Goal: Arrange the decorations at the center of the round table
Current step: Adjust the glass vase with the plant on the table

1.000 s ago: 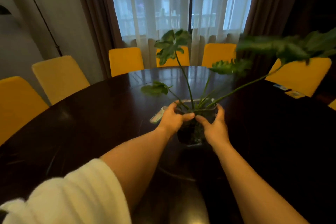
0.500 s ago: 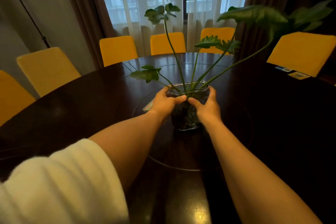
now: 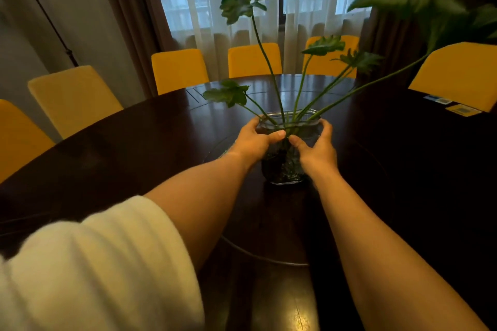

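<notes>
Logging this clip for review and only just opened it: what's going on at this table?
A person is holding a clear glass vase of long-stemmed green leaves with both bare hands. The left hand and right hand wrap its upper sides, thumbs nearly meeting in front. The vase seems to rest on the round dark wooden table, near its middle, inside the circular turntable outline. Yellow chairs ring the far side. Some small cards lie at the table's right edge.
</notes>
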Demonstrator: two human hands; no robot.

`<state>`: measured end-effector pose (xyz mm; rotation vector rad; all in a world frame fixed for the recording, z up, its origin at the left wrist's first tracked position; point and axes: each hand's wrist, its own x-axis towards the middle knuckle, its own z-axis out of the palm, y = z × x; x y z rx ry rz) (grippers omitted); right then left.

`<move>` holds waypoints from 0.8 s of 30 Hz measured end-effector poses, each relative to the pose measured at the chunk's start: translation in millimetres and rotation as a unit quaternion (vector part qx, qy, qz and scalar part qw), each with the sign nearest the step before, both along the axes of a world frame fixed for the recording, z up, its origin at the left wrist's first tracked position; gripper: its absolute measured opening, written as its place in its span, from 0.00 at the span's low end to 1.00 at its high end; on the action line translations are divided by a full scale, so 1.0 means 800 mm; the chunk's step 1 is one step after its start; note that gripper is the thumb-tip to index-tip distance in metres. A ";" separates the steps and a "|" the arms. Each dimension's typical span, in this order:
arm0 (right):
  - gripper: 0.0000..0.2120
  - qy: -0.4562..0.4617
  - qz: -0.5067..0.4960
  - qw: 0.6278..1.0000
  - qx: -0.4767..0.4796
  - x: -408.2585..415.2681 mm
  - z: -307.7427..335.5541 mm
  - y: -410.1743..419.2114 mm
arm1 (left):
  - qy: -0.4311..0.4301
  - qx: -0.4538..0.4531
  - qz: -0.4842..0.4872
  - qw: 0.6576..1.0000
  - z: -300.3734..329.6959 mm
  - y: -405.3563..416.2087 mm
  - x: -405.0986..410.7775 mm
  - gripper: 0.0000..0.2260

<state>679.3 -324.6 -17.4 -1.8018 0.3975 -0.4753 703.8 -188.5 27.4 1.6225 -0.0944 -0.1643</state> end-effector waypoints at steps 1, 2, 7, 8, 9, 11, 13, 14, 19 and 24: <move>0.35 0.007 -0.003 1.000 -0.001 0.000 0.001 0.002 | -0.001 -0.002 0.002 1.000 0.000 0.000 0.001 0.23; 0.35 0.014 -0.005 1.000 -0.003 0.000 0.003 0.003 | -0.001 -0.005 0.003 1.000 0.000 -0.001 0.002 0.22; 0.40 0.046 0.008 0.999 -0.021 -0.002 0.012 0.007 | 0.002 0.043 0.023 0.999 0.008 -0.005 0.001 0.21; 0.42 0.059 0.014 0.998 -0.030 -0.004 0.017 0.008 | 0.004 0.061 0.027 0.998 0.013 -0.004 0.001 0.23; 0.44 0.072 0.020 0.996 -0.039 -0.008 0.022 0.009 | 0.005 0.082 0.030 0.996 0.019 -0.004 0.000 0.24; 0.48 0.093 0.032 0.994 -0.051 -0.013 0.034 0.011 | 0.010 0.128 0.035 0.991 0.032 -0.002 -0.002 0.30; 0.50 0.119 0.042 0.990 -0.057 -0.019 0.046 0.013 | 0.029 0.158 0.034 0.986 0.042 -0.001 -0.005 0.34; 0.52 0.129 0.045 0.989 -0.063 -0.022 0.051 0.014 | 0.036 0.176 0.035 0.983 0.047 -0.002 -0.009 0.32; 0.54 0.164 0.063 0.981 -0.083 -0.046 0.060 0.020 | 0.076 0.213 0.020 0.974 0.049 0.003 -0.034 0.43; 0.58 0.171 0.073 0.972 -0.141 -0.105 0.063 0.028 | 0.073 0.098 0.083 0.989 0.041 0.012 -0.098 0.49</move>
